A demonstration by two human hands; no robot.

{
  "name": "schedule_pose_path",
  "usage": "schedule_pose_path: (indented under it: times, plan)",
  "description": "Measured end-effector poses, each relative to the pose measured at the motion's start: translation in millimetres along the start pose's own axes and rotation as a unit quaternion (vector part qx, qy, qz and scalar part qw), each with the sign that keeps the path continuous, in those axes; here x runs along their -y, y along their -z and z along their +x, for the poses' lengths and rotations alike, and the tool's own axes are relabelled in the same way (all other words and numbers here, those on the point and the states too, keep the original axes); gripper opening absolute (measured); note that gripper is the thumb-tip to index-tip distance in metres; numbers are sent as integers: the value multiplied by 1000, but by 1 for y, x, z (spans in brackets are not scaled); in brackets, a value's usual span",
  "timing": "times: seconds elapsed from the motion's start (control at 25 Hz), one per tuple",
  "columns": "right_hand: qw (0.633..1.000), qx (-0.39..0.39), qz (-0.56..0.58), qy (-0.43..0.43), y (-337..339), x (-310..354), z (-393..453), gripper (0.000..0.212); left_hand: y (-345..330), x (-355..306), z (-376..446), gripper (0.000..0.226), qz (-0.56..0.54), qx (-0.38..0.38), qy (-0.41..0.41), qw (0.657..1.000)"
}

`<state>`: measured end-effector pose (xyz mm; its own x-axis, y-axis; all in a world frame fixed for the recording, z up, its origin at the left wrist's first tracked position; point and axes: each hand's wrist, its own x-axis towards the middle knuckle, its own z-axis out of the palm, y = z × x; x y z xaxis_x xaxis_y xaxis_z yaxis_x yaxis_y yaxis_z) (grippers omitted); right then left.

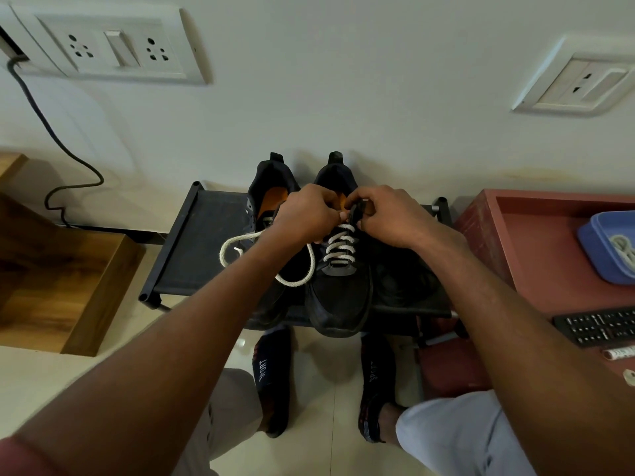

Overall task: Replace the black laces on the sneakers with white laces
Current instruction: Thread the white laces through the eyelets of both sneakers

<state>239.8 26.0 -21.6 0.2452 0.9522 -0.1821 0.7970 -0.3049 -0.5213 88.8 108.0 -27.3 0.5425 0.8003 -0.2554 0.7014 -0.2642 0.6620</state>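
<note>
**Lacing the right-hand sneaker in white**

Meeting over the top eyelets, both hands work at the tongue of the right-hand sneaker (338, 286); the left hand (307, 209) has its fingers curled round the white lace (338, 243), while the right hand (391, 214) pinches the dark tongue tip at the shoe's mouth; the lace already crosses several rows of eyelets on this shoe, and its loose length loops out to the left (over the left-hand sneaker (271, 187) and the rack's fabric); both black sneakers stand side by side, heels to the wall, on a low dark shoe rack (192, 249); to the right a reddish surface (536, 242) carries a blue container (601, 242) holding more pale lace, and a black remote (598, 326); a wooden cabinet (58, 283) stands left; two sandalled feet show on the tiled floor below.
</note>
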Motion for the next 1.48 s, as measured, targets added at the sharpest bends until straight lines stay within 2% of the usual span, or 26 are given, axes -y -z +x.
schedule_pose_path:
  times: [0.08,0.36,0.56,0.68,0.88,1.0,1.16,1.36,1.48]
  plan:
    - [1000,-3,-6,-1,0,0,1,44,1,0,1,12,-45,12,5,999]
    - [1000,-12,-2,-7,-2,-1,0,40,2,1,1,9,-77,20,20,997]
    - [1000,-14,-1,-9,-2,-2,1,39,10,3,3,15,-30,46,-37,998]
    - [1000,-13,-4,-12,-2,-1,1,40,6,0,1,24,16,20,-38,999]
    - [1000,-11,-4,-9,-2,0,0,43,2,-8,-3,18,62,-37,-14,997]
    - [1000,-17,-10,-10,-2,-1,1,44,1,-15,-8,11,99,-52,-38,993]
    - [1000,-14,-15,-9,-2,0,0,49,7,-13,-7,25,135,-53,-77,986]
    - [1000,-3,-11,-8,0,0,0,50,17,-6,-1,23,31,-40,-66,997]
    - [1000,-2,-8,-7,0,2,0,49,16,-7,-3,15,41,-49,-63,996]
